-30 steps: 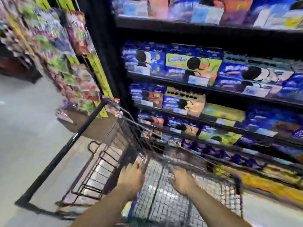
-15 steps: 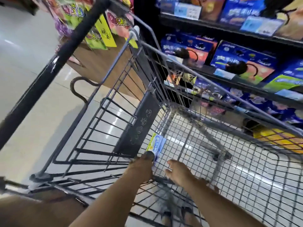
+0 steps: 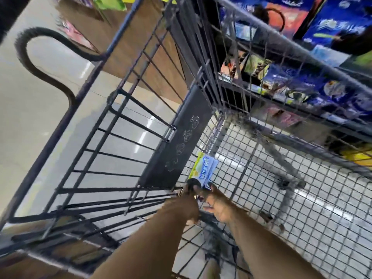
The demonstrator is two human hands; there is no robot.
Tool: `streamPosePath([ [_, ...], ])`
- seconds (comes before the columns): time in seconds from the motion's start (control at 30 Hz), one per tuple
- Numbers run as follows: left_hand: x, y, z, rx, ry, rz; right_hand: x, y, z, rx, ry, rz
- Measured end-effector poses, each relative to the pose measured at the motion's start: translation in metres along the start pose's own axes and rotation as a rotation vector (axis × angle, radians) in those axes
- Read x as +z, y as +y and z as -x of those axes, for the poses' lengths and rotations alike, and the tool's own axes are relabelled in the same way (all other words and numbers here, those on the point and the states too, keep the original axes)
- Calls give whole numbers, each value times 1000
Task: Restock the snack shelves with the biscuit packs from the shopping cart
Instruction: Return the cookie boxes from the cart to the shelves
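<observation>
A single light blue and green biscuit pack (image 3: 205, 168) stands on end in the shopping cart (image 3: 314, 200), leaning against the dark seat flap (image 3: 181, 146). Both my arms reach down into the basket. My left hand (image 3: 186, 202) grips the pack's lower end. My right hand (image 3: 216, 204) is just right of it, its fingertips touching the pack's bottom corner with fingers loosely extended. The snack shelves (image 3: 334, 31) with blue biscuit boxes show through the cart's far wire wall, blurred.
The wire child seat (image 3: 112, 150) of the cart fills the left side, with the pale shop floor (image 3: 30, 109) beyond. A wooden display base (image 3: 130, 47) stands past the cart's front. Yellow packs (image 3: 360, 156) sit low on the shelf at right.
My head has dropped closer into the cart, so the basket looks larger. Both hands have closed in on the lower end of the biscuit pack.
</observation>
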State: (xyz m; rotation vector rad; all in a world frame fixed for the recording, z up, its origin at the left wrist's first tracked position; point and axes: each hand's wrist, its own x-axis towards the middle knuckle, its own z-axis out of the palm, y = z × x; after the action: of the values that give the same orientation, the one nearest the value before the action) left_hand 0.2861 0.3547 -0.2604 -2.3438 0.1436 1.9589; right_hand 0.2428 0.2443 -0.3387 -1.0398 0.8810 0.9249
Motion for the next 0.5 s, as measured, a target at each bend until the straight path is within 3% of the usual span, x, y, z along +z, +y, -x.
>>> streamPosePath([
  [0.27,-2,-8,1,105,103,-7,3,-3,-13,-117,100,61],
  [0.4,-7,-6,6,170,286,157,-11,-9,2,-95,183,38],
  [0.5,-12,-1,13,180,309,261,-32,-22,31,-82,176,90],
])
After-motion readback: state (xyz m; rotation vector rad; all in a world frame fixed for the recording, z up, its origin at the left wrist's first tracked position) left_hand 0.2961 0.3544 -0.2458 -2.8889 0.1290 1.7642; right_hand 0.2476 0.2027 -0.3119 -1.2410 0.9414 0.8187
